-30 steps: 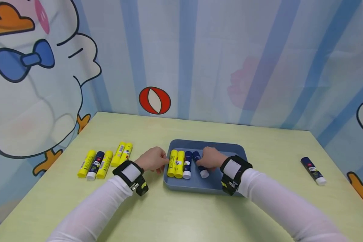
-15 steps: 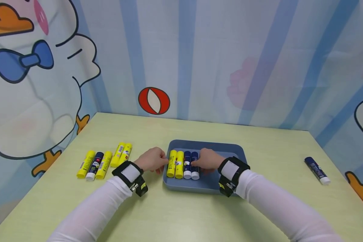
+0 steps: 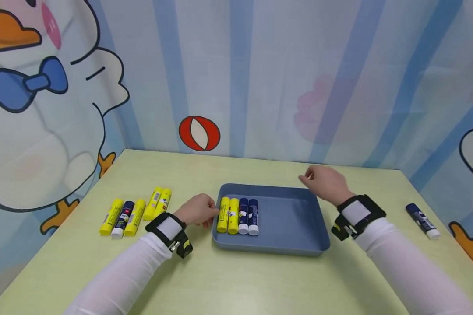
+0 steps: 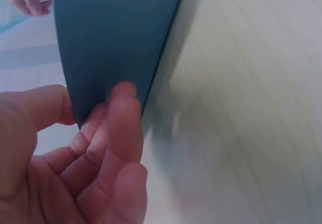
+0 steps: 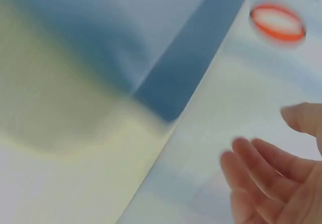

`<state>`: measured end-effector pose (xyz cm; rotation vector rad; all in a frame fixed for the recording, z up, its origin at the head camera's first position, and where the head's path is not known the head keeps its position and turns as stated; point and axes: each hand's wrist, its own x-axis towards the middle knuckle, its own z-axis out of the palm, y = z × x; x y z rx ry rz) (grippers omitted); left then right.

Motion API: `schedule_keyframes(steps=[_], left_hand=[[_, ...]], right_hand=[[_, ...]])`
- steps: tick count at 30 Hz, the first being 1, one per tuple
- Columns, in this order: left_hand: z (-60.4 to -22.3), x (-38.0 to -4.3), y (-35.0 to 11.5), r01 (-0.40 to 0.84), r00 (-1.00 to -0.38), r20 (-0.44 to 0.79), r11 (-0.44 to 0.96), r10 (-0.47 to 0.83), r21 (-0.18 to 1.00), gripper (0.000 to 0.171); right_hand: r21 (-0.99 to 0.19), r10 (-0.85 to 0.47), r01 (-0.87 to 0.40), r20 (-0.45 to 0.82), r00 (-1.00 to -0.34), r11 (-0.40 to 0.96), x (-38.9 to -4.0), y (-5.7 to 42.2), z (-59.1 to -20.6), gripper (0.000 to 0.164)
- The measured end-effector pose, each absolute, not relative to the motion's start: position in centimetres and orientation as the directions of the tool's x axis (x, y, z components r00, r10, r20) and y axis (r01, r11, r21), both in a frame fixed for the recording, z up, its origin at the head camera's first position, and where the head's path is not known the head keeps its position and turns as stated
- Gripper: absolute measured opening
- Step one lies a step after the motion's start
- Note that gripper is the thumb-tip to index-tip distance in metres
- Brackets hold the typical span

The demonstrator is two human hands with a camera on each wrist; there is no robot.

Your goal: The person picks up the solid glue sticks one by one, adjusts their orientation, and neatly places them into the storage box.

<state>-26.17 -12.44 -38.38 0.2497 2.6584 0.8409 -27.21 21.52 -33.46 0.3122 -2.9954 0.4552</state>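
A grey-blue tray (image 3: pixel 287 250) lies on the table, with two yellow glue sticks (image 3: pixel 233 215) and two navy glue sticks (image 3: pixel 253 216) side by side along its left end. My left hand (image 3: pixel 197 210) pinches the tray's left rim, the thumb on one side of the wall and fingers on the other in the left wrist view. Above the tray's far right corner is my right hand (image 3: pixel 326 183), holding nothing. In the right wrist view, its thumb and fingers (image 5: pixel 271 178) stand apart, loosely bent. One navy glue stick (image 3: pixel 422 221) lies alone at the right.
Left of the tray, a navy glue stick (image 3: pixel 123 219) lies between two yellow ones, with a yellow pair (image 3: pixel 157 204) just behind. A printed curtain (image 3: pixel 276 78) hangs behind the pale table (image 3: pixel 236 284).
My right hand straightened the second navy glue stick against its neighbour, let it go, then rose and moved right. The left hand has stayed at the tray's rim.
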Motion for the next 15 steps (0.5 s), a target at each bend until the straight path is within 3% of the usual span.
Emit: schedule_keyframes(steps=[6,11,15], left_hand=[[-38.4,-26.2,-12.5,0.078,-0.922,-0.263,0.803,0.283,0.591,0.028],[-38.5,-26.4,-12.5,0.085,-0.925,-0.256,0.809,0.281,0.581,0.027],[-38.5,-26.4,-12.5,0.077,-0.926,-0.260,0.811,0.274,0.580,0.027]], right_hand=[[-0.244,-0.015,-0.065,0.199,-0.980,0.968,-26.7,31.8,-34.4,0.050],[-0.268,0.109,0.082,0.085,-0.990,0.960,-25.5,39.6,-36.2,0.067],[-0.199,0.249,0.243,0.004,-0.969,0.949,-24.3,43.1,-37.7,0.069]])
